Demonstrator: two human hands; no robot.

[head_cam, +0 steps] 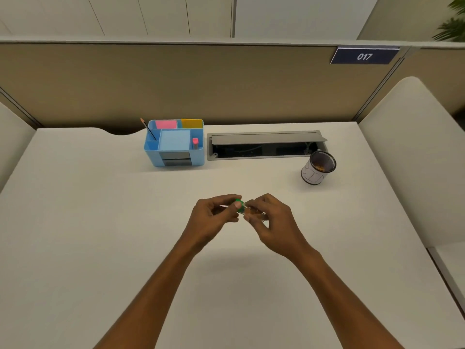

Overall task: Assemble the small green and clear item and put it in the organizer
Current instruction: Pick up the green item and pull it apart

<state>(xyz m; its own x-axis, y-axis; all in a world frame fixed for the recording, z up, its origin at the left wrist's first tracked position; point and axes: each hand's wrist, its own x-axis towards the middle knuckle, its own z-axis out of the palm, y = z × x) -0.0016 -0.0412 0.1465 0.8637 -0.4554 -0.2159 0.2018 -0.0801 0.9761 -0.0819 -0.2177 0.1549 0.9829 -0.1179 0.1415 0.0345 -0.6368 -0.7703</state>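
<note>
Above the middle of the white desk, both hands meet around a small item. My left hand [214,217] pinches its green part [241,207] between thumb and fingers. My right hand [270,222] grips the clear part [254,212], which butts against the green one and shows something brownish inside. Fingers cover much of both parts, so I cannot tell if they are joined. The blue organizer [198,157] stands at the back of the desk, left of centre, well beyond the hands.
The organizer holds a pencil [149,131], pink and yellow note pads and a small red-capped item. An open grey cable tray [264,146] lies to its right. A mesh cup [317,168] stands at the right. Cubicle partitions wall the desk.
</note>
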